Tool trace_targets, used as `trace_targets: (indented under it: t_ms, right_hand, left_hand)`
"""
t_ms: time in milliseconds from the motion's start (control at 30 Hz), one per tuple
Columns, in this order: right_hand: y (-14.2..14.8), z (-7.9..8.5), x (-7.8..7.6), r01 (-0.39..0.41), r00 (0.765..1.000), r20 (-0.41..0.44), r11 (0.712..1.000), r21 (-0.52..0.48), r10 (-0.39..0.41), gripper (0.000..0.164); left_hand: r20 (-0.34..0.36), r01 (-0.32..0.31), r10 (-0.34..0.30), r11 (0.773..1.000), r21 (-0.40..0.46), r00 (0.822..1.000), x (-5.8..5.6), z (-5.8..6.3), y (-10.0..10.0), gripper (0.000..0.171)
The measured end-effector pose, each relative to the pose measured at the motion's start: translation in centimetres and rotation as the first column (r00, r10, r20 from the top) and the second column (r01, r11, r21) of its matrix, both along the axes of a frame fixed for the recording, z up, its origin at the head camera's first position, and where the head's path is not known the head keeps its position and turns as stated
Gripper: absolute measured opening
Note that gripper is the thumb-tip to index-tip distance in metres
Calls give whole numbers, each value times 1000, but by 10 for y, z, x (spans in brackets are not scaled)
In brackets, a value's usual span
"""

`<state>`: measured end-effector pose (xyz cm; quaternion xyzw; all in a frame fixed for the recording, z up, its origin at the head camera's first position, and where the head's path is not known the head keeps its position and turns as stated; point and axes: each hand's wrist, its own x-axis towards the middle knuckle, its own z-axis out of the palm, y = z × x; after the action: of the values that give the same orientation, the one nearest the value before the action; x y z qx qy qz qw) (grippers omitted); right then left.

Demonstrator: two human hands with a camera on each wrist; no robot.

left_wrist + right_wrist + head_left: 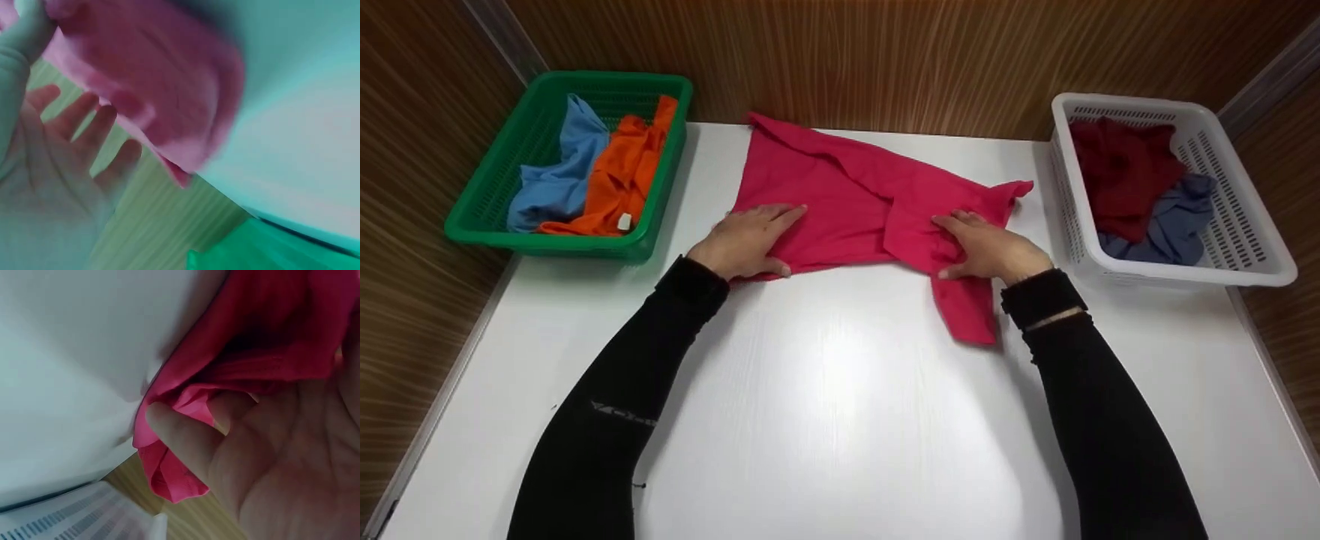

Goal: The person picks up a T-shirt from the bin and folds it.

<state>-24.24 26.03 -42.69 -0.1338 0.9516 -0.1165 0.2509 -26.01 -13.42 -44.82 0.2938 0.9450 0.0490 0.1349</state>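
Observation:
A pinkish-red garment (825, 202) lies partly spread on the white table, its upper edge folded over and its right side bunched. One narrow flap like a sleeve (967, 315) points toward the near side. My left hand (750, 238) rests on the garment's near left corner, fingers spread; the left wrist view shows the loosely extended fingers (93, 126) at the cloth's edge. On the bunched right part rests my right hand (990, 249), thumb and fingers apart with a fold of cloth between them. In the right wrist view, cloth (270, 365) covers some fingertips.
At the back left stands a green basket (681, 157) with a light blue cloth (559, 180) and an orange cloth (619, 172). A white basket (1260, 217) at the back right holds a dark red cloth (1125, 172) and a grey-blue cloth (1174, 225). Wood-patterned panels (885, 67) border the table.

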Motion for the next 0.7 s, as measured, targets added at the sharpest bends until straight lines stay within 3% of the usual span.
trace_targets:
  t_ms: [200, 467, 700]
  right_hand:
    - [7, 2, -2, -38, 999, 2, 999, 34, 38, 100]
    - [6, -2, 6, -62, 998, 34, 998, 4, 62, 100]
    - [-3, -4, 31, -111, 994, -3, 993, 44, 112, 108]
  left_hand:
    - [171, -21, 23, 1000, -15, 985, -1, 3, -12, 104]
    - [205, 11, 4, 997, -70, 979, 12, 7, -17, 118]
    - [235, 66, -38, 991, -113, 971, 36, 10, -19, 125]
